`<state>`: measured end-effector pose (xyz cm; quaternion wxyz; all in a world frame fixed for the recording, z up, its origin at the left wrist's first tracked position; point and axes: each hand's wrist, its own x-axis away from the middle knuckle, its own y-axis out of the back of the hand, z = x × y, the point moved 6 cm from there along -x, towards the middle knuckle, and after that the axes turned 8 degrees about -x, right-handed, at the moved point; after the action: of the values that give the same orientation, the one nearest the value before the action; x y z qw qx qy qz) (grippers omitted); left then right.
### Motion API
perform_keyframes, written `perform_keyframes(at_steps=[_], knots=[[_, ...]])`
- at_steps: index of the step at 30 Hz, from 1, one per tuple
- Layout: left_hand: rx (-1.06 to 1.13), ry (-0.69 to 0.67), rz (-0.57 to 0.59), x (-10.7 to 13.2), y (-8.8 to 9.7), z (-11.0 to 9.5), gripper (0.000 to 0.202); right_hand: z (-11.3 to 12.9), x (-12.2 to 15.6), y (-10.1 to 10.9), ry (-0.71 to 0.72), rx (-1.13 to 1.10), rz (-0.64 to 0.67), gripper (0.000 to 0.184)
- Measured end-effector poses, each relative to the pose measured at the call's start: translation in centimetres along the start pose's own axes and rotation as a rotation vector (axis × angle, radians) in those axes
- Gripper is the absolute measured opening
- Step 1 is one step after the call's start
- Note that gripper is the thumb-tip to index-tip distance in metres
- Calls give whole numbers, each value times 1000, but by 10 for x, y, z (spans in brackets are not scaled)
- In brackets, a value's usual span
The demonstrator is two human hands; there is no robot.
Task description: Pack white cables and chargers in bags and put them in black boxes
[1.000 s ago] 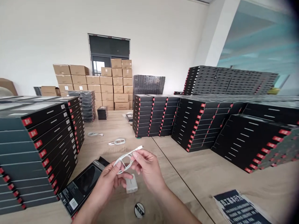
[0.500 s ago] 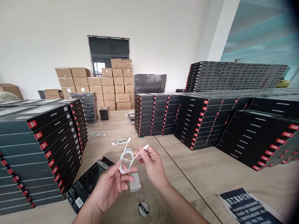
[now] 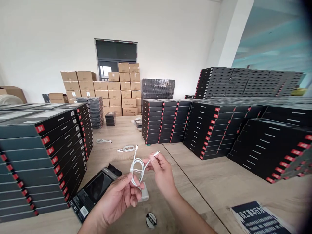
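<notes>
A coiled white charging cable point(image 3: 137, 161) hangs between both hands above the table. My left hand point(image 3: 124, 191) is closed on the lower part of the coil with thumb and fingers. With thumb and forefinger, my right hand point(image 3: 162, 172) pinches one plug end of the same cable; the other plug points up at the left of the coil. Below the left fingers lies a white power adapter point(image 3: 144, 193), partly hidden by that hand. Left of it, a black box point(image 3: 97, 188) rests open on the table, partly behind my left forearm.
Tall stacks of black boxes stand at left point(image 3: 58, 156) and right point(image 3: 202, 130). Two more coiled cables lie farther back, one nearer cable point(image 3: 128, 148) among them. A round black-and-white label point(image 3: 151, 220) and a printed sheet point(image 3: 258, 216) lie in front. Cartons point(image 3: 114, 94) line the wall.
Both hands and the cable have shifted slightly to the right in view, and the left hand now covers more of the adapter. The grip on the cable stays the same.
</notes>
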<state>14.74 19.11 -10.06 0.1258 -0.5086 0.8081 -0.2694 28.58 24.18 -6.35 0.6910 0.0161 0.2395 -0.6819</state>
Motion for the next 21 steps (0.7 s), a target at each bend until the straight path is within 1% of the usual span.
perform_keyframes(at_steps=[3,6,7,9,12,14,16,18,21], knots=[[-53,-32,1,-2,0,2,27,-7,-3,2,-85,-57,-6,32],[-185,-101,-48,-5,5,0,29,-10,-7,5,-111,-9,-1,36],[-270,-132,-61,-6,6,-2,31,-11,-8,6,-125,4,-5,38],[-521,-214,-103,-7,7,-7,35,-14,-8,7,-165,8,-20,46],[-967,-396,-252,-2,7,-21,34,-14,-6,4,-195,-17,3,54],[-1144,-480,-353,3,5,-27,26,-10,-4,-2,-161,-14,64,54],[-1192,-509,-418,6,4,-30,14,-7,-2,-7,-115,31,112,47],[-1145,-522,-463,8,5,-31,7,-5,-1,-8,-81,77,119,40],[-927,-512,-469,6,10,-27,20,-3,-2,-8,-72,63,114,36]])
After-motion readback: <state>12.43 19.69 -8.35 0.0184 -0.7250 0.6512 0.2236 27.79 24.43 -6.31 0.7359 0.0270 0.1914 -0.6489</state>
